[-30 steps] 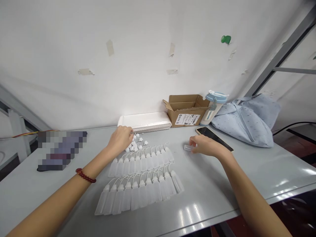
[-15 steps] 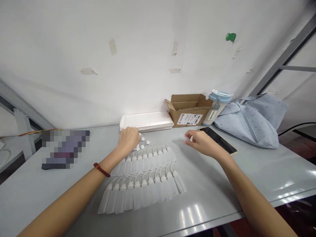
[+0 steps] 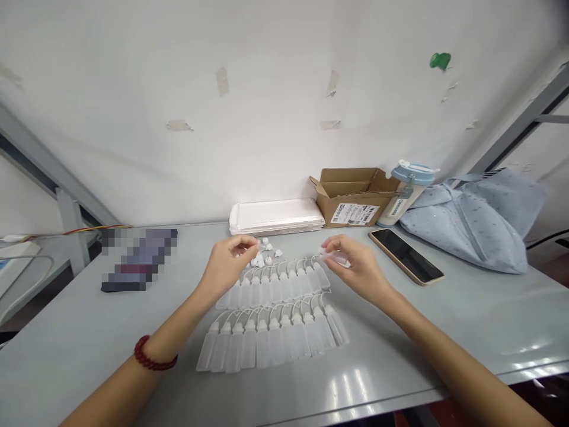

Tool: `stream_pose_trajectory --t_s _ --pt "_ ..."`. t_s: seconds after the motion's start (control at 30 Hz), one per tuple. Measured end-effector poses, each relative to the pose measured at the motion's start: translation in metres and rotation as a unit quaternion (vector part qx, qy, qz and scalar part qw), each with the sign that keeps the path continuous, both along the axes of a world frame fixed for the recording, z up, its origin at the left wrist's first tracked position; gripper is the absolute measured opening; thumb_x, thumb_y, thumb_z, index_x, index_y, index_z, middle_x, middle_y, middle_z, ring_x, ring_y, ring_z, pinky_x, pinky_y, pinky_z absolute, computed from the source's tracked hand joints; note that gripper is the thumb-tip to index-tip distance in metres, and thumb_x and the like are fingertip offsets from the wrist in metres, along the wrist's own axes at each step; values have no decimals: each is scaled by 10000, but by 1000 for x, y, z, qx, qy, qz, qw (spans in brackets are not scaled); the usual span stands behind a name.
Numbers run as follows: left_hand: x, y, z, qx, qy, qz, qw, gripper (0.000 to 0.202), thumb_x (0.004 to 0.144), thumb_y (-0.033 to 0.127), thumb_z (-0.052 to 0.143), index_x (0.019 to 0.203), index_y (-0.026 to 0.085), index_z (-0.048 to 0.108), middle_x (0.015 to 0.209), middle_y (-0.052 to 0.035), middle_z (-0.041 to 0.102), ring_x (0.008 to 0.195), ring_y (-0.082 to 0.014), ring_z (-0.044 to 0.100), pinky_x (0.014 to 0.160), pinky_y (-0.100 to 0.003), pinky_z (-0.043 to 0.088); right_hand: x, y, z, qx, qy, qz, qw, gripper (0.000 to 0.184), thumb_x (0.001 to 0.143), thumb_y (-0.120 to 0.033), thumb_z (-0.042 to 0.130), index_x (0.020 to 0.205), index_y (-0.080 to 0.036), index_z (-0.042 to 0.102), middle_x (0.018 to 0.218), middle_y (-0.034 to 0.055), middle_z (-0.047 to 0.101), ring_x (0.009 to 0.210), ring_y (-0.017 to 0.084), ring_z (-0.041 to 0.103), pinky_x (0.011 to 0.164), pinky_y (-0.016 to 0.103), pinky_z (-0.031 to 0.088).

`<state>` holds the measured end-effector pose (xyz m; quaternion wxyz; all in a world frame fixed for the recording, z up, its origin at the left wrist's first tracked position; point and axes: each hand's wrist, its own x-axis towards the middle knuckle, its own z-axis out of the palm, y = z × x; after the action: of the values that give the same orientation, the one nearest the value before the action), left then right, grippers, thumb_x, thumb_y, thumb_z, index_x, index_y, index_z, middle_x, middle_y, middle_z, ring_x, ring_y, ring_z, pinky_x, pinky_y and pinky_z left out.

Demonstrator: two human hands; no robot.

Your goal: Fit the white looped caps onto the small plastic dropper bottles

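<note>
My left hand (image 3: 229,264) is closed in a pinch beside a pile of small white caps (image 3: 268,260), and a bit of white cap (image 3: 258,244) shows at its fingertips. Between the thumb and fingers of my right hand (image 3: 355,264) is a small translucent squeeze bottle (image 3: 338,257), partly hidden by the fingers. Two rows of similar bottles with thin curved spouts lie side by side in front of the hands: a back row (image 3: 275,287) and a front row (image 3: 269,347).
Behind the caps lies a stack of white flat boxes (image 3: 278,216), beside an open cardboard box (image 3: 351,207). A blue-lidded cup (image 3: 404,196), a phone (image 3: 406,256) and a light blue cloth bag (image 3: 475,225) are to the right. A blurred dark item (image 3: 140,261) lies left.
My left hand has come up from the cap pile with its fingertips pinched. My right hand, holding the bottle, has moved left, away from the phone. The view has turned slightly left.
</note>
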<state>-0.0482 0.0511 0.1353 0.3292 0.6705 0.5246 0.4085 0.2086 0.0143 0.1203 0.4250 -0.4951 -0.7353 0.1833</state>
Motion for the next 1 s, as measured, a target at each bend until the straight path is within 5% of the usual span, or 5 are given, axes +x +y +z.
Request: stream_pose_trajectory --t_s 0.17,0.43,0.83,1.0 --pt "12 -31 5 -207 -252 -132 936 105 738 265 672 742 161 667 759 -49 674 708 -159 617 727 -335 524 -31 -18 5 -154 216 121 957 170 760 -246 672 774 -197 510 903 27 586 832 161 582 684 286 471" --pt "27 -48 3 -303 -348 -181 868 50 764 195 685 754 146 686 749 4 631 721 -85 603 783 -210 491 -43 -32 5 -213 287 196 913 191 771 -248 698 827 -201 522 887 4 519 790 119 506 618 221 408" --pt "30 -50 1 -305 -354 -183 865 40 781 158 662 767 148 698 758 8 632 723 -78 591 785 -201 482 -46 -33 1 -219 298 187 910 170 791 -234 678 843 -202 519 909 4 510 821 121 494 654 218 404" --pt "32 -54 3 -261 -289 -195 900 117 822 209 617 815 160 723 860 -29 668 794 -122 591 805 -247 487 -47 -35 1 -240 323 193 895 201 813 -250 660 915 -213 491 832 -7 539 769 120 528 642 227 407"
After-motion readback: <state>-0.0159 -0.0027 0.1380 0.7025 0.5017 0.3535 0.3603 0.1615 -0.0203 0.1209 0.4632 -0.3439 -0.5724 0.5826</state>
